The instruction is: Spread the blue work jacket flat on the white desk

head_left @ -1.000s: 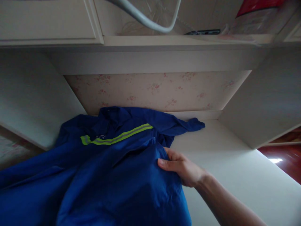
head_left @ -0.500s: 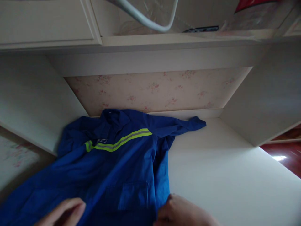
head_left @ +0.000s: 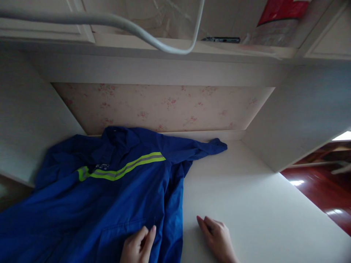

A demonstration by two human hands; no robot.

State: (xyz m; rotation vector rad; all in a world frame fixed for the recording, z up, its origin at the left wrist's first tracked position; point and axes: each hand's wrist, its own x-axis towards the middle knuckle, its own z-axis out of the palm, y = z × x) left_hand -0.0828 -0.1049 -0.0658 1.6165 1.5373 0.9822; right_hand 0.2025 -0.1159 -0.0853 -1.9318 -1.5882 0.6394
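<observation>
- My left hand rests on the blue work jacket at the bottom of the view, fingers together and lying flat on the cloth near its front edge. It pins the fabric down and grips nothing.
- My right hand lies just beside the jacket on the bare white worktop, fingers loosely together and pointing up and to the left. It holds nothing and sits apart from the cloth; this looks like a bracing rest.
- Both wrists are cut off by the bottom edge, so I cannot tell how the thumbs sit.
- The jacket lies spread over the left half of the worktop, collar toward the back wall. A yellow-green reflective stripe crosses the chest at a slant. One sleeve reaches right along the back edge, touching the wall strip. The other sleeve and the hem run out of view at the left and bottom.
- A small patch above the stripe is too dim to read.
- Behind it is a floral wallpaper panel, recessed between white cabinet sides.
- Above, a shelf carries a dark flat object and a red and clear package, both partly cut off. A pale cable loops across the top.
- A red-brown floor shows at the far right.
</observation>
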